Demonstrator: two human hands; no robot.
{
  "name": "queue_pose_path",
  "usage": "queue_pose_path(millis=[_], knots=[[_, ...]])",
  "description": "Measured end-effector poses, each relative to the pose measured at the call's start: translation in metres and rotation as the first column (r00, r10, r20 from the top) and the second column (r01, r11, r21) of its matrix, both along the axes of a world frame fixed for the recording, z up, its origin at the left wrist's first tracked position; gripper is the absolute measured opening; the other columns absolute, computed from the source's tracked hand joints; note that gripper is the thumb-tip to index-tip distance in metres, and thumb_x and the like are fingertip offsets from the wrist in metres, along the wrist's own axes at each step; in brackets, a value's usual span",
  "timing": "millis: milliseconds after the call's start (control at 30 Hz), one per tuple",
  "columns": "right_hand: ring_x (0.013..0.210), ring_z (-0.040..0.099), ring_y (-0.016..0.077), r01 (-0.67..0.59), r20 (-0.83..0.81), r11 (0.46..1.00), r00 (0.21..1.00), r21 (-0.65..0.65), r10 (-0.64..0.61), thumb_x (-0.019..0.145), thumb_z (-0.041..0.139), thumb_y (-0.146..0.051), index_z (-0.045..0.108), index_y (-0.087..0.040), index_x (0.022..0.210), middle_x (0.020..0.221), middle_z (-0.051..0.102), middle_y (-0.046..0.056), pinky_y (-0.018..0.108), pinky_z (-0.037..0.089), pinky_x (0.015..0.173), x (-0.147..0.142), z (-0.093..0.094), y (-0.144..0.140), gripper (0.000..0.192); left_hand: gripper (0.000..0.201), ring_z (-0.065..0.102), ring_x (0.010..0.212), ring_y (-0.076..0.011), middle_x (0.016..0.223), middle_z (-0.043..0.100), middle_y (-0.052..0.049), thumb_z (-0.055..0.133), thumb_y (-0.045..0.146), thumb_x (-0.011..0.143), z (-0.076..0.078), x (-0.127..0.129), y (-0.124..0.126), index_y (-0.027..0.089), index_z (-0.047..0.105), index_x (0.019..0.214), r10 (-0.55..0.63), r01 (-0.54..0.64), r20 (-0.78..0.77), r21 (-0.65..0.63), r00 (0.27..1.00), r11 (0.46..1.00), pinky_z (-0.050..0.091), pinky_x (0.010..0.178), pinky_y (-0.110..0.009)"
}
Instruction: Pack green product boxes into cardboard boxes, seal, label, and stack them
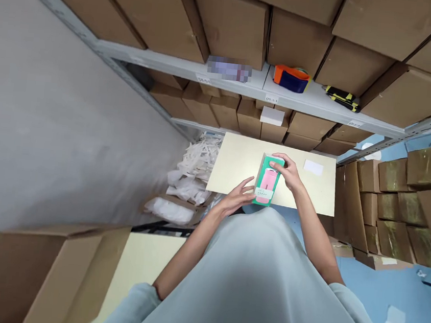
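Note:
A small green retail box with a pink item pictured on its front [267, 181] lies on the pale yellow table [234, 164] in front of me. My right hand [289, 172] grips its far end, fingers curled over the top edge. The fingers of my left hand [238, 197] touch the near left corner of the box, spread apart. A small white card [313, 167] lies on the table to the right of the box.
Grey metal shelves [224, 76] hold many brown cartons; a tape dispenser [291, 78] and a yellow-black tool [342, 98] lie on one shelf. White plastic bags [190, 179] pile left of the table. Open carton [42, 272] at near left. Stacked cartons [399, 201] stand right.

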State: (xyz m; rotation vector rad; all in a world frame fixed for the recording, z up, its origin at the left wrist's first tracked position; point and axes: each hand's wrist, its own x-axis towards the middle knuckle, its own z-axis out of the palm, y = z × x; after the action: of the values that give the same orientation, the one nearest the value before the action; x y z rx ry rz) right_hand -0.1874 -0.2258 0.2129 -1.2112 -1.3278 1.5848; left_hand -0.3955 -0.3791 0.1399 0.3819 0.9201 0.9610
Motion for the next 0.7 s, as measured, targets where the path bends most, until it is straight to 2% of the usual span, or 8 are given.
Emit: queue_pose_path(millis=[100,200,300,400,500,600,700], knots=[[0.102,0.07,0.0251,0.162,0.018,0.987,0.987,-0.022,-0.161,0.059,0.1,-0.07,0.078,-0.025,0.106,0.11,0.079,0.004,0.039,0.059,0.092,-0.032,-0.005,0.013,0.069,0.117,0.079,0.125,-0.0304,0.142,0.079,-0.015,0.11,0.031,0.066,0.012,-0.02,0.032,0.029,0.053,0.168,-0.01,0.017,-0.085,0.078,0.996,0.997,0.062,0.105,-0.039],[0.1,0.069,0.0251,0.24,0.034,0.971,0.97,0.006,-0.24,0.062,0.098,-0.072,0.077,-0.025,0.106,0.106,0.077,0.004,0.039,0.058,0.091,-0.051,-0.002,0.021,0.068,0.117,0.081,0.118,-0.0311,0.133,0.083,-0.014,0.11,0.035,0.065,0.019,-0.036,0.055,0.026,0.052,0.167,-0.055,0.069,-0.131,0.112,0.99,0.991,0.063,0.096,-0.036],[0.103,0.069,0.025,0.195,0.029,0.981,0.98,0.021,-0.196,0.069,0.096,-0.074,0.075,-0.027,0.111,0.113,0.077,0.004,0.038,0.059,0.091,-0.05,0.013,0.028,0.066,0.117,0.082,0.111,-0.0295,0.129,0.084,-0.013,0.109,0.035,0.065,0.026,-0.05,0.071,0.025,0.054,0.167,-0.103,0.114,-0.095,0.117,0.99,0.987,0.063,0.091,-0.034],[0.106,0.07,0.0241,0.065,-0.107,0.997,0.992,-0.038,-0.069,0.074,0.092,-0.081,0.072,-0.033,0.123,0.126,0.076,0.004,0.035,0.059,0.089,-0.037,0.027,0.037,0.072,0.111,0.082,0.106,-0.0273,0.127,0.085,-0.012,0.108,0.032,0.066,0.031,-0.059,0.085,0.024,0.058,0.164,-0.129,0.127,0.01,0.12,0.992,0.985,0.062,0.089,-0.032],[0.107,0.072,0.024,0.023,-0.232,0.997,0.972,-0.075,-0.04,0.072,0.091,-0.085,0.068,-0.038,0.131,0.134,0.075,0.003,0.035,0.061,0.087,-0.03,0.033,0.047,0.079,0.094,0.082,0.104,-0.0266,0.128,0.084,-0.013,0.105,0.034,0.068,0.033,-0.06,0.095,0.021,0.068,0.154,-0.161,0.144,0.129,0.129,0.978,0.981,0.062,0.086,-0.03],[0.099,0.072,0.0235,0.038,-0.261,0.994,0.963,-0.1,-0.063,0.068,0.095,-0.081,0.067,-0.036,0.126,0.122,0.077,0.002,0.035,0.061,0.083,-0.035,0.029,0.06,0.078,0.091,0.082,0.106,-0.0281,0.127,0.084,-0.013,0.103,0.04,0.069,0.033,-0.059,0.1,0.02,0.069,0.151,-0.189,0.163,0.228,0.128,0.955,0.978,0.063,0.086,-0.032],[0.085,0.069,0.0195,0.077,-0.208,0.989,0.973,-0.126,-0.102,0.066,0.099,-0.073,0.067,-0.032,0.112,0.097,0.073,-0.002,0.031,0.059,0.075,-0.042,0.022,0.075,0.069,0.097,0.081,0.103,-0.0251,0.126,0.083,-0.011,0.101,0.045,0.075,0.034,-0.058,0.101,0.023,0.061,0.161,-0.118,0.1,0.194,0.101,0.974,0.99,0.063,0.087,-0.031]])
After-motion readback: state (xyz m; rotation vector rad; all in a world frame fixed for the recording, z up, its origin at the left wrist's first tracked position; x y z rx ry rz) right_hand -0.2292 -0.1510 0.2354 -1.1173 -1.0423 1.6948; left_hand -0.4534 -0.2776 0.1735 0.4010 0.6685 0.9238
